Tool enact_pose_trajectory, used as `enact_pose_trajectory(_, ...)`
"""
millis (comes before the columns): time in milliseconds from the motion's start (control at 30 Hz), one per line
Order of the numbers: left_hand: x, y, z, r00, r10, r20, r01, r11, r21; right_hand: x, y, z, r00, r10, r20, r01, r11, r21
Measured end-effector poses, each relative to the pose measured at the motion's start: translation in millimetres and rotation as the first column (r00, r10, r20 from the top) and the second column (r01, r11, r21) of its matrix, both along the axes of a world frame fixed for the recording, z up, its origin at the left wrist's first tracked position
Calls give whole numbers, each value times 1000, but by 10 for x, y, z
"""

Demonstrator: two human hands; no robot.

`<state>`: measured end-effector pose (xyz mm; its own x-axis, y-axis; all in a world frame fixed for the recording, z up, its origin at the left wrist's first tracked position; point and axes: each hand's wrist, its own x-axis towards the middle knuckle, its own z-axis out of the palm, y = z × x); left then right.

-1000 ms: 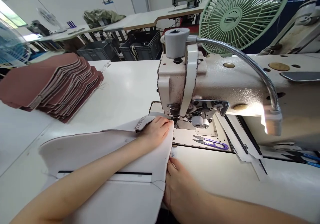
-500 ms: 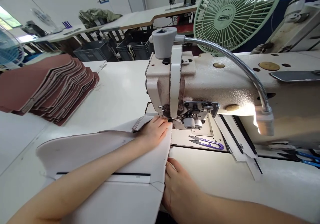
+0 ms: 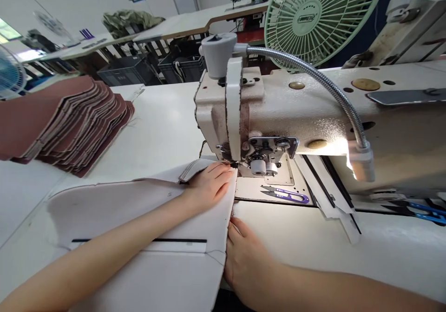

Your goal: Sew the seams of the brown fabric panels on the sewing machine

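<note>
A large pale fabric panel (image 3: pixel 181 279) with a dark edge lies under the head of a sewing machine (image 3: pixel 216 103). My left hand (image 3: pixel 208 186) rests flat on the panel, fingers stretched toward the presser foot and needle area. Beside the left fingers, a folded flap (image 3: pixel 191 168) with dark edging stands up a little. Lower down, my right hand (image 3: pixel 249 261) grips the panel's right edge between thumb and fingers; some of its fingertips are hidden by the fabric. A white strip with a black line (image 3: pixel 181 246) crosses the panel, partly covered by my left forearm.
Purple thread snips (image 3: pixel 285 194) lie on the machine bed. White and black strips (image 3: pixel 329 191) and blue-handled scissors (image 3: pixel 421 212) are to the right. A stack of reddish-brown pieces (image 3: pixel 69 121) sits at the left. A lamp (image 3: pixel 360 161) hangs over the bed; a green fan (image 3: pixel 310 17) stands behind.
The view has shifted slightly, so the machine appears farther left and higher. Both hands keep nearly the same places on the panel, with little visible movement of the fabric.
</note>
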<state>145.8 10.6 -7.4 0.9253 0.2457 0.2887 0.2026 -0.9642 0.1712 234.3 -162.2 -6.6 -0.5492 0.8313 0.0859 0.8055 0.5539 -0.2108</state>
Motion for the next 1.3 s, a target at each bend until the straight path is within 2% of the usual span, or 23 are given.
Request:
enact_pose_trajectory(233, -36, -51, 24, 1000, 16, -25, -17, 1000, -26, 15, -28, -34, 1000, -9, 17, 9, 1000, 11)
enact_pose_trajectory(367, 48, -14, 30, 998, 37, -45, -39, 999, -30, 83, 11, 30, 998, 25, 65, -21, 998, -51)
enact_pose_trajectory(467, 78, -21, 87, 988, 76, -137, -81, 996, -26, 156, 50, 96, 997, 31, 73, -25, 996, -90)
enact_pose_trajectory(567, -23, -148, 249, 958, 74, -277, -95, 993, -66, 223, 91, 107, 997, 33, 72, -25, 993, -116)
enact_pose_trajectory(633, -169, -316, 422, 925, -33, -379, -45, 980, -194, 232, 102, 48, 998, 24, 63, -16, 994, -110)
enact_pose_trajectory(733, -405, -637, 725, 862, -191, -469, -23, 911, -413, 132, 52, -113, 999, -37, 6, 37, 999, -39)
enact_pose_trajectory(800, -509, -841, 889, 839, -196, -508, -72, 885, -460, -4, -36, -206, 994, -93, -58, 94, 996, 15)
enact_pose_trajectory(867, -559, -999, 976, 825, -186, -534, -104, 878, -467, -142, -148, -241, 989, -92, -116, 98, 994, 47)
enact_pose_trajectory(933, -581, -1096, 984, 826, -158, -541, -130, 881, -455, -230, -250, -218, 989, -19, -146, 29, 997, 65)
enact_pose_trajectory(1033, -607, -1151, 915, 846, -86, -526, -170, 892, -418, -232, -330, -139, 989, 56, -138, -42, 993, 107)
enact_pose_trajectory(1233, -563, -1156, 827, 842, 3, -539, -265, 874, -408, -64, -258, -49, 990, 37, -136, -20, 992, 122)
enact_pose_trajectory(1300, -564, -1118, 812, 837, -6, -547, -265, 871, -415, -9, -223, -12, 991, 45, -124, -29, 991, 130)
